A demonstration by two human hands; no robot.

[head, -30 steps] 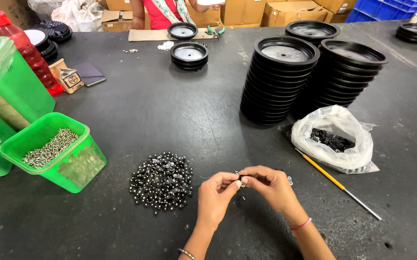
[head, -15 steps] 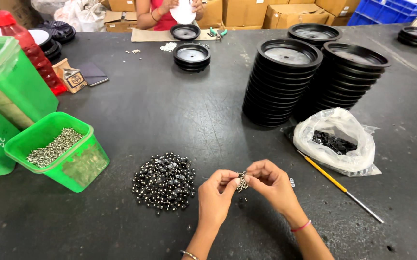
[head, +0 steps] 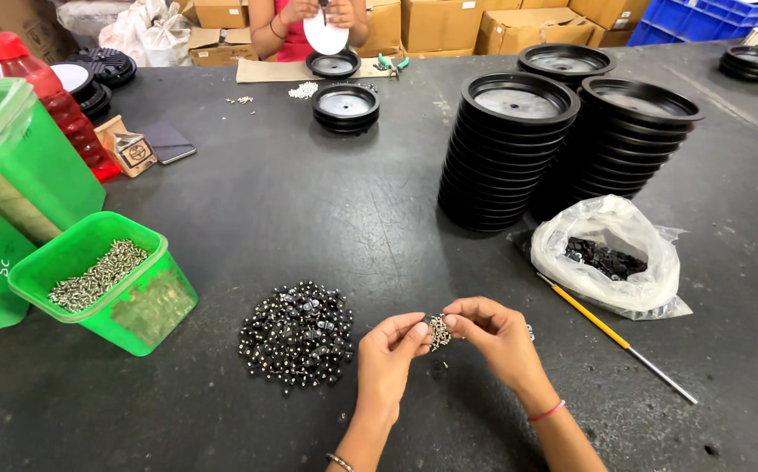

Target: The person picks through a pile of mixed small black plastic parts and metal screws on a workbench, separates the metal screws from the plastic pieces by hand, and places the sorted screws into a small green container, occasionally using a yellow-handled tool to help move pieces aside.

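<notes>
My left hand [head: 389, 350] and my right hand [head: 493, 330] meet low in the middle of the dark table, fingertips pinched together on a small cluster of silver screws [head: 438, 331]. Just left of my left hand lies a pile of small black parts with silver specks [head: 296, 333]. A green tub of silver screws [head: 104, 280] stands further left. To the right, a clear plastic bag of black parts [head: 606, 258] lies open, with a yellow-handled tool [head: 615, 335] in front of it.
Two tall stacks of black round discs [head: 519, 149] [head: 628, 140] stand at the back right. A large green bin [head: 12, 166] and a red bottle [head: 51, 100] are at the left. Across the table another person's hands [head: 322, 13] hold a white disc; cardboard boxes stand behind.
My hands have stayed together on the screws, shifting slightly. The person across the table has lifted the white disc.
</notes>
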